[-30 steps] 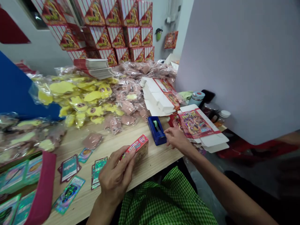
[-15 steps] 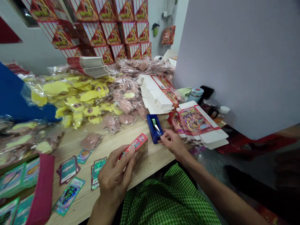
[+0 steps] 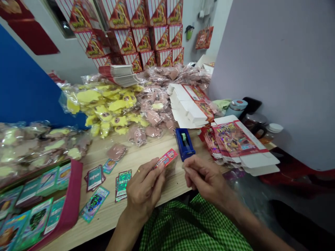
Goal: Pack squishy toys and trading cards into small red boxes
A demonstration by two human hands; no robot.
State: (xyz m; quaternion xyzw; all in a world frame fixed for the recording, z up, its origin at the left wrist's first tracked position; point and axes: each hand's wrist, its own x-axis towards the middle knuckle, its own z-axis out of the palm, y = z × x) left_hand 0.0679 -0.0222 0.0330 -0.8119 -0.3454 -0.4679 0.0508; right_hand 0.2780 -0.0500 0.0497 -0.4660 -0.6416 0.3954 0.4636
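Left hand (image 3: 145,190) curled around a small red box (image 3: 165,158), thumb on one face and fingers on the other, the box tilted with its far end pointing up and to the right, just short of the table's middle. Right hand (image 3: 206,179) nearly closed, thumb and forefinger pressed together at the tips, close beside the box and near a blue tape dispenser (image 3: 184,143) with a green roll in it; whether anything thin sits between those fingertips, impossible to tell from this view. Both hands above a pale wooden table (image 3: 104,223) and over a lap in green checked cloth (image 3: 193,230). Near the left hand, shiny teal trading cards (image 3: 94,204) lying loose, with more in a tray with a magenta edge (image 3: 70,198) at the lower left. Farther along the table, heaps of plastic bags holding yellow plush pieces (image 3: 104,108) and pink plush pieces (image 3: 154,118). Behind the dispenser, a stack of flat white and red box blanks (image 3: 190,104); to the right, a pile of printed flattened cartons (image 3: 235,139), with a teal-lidded bottle (image 3: 237,108) and a jar (image 3: 255,123) beyond. Against the back wall, a tall stack of red display boxes (image 3: 138,35), and in front of it a bundle of printed sheets (image 3: 119,75) resting on the bags.
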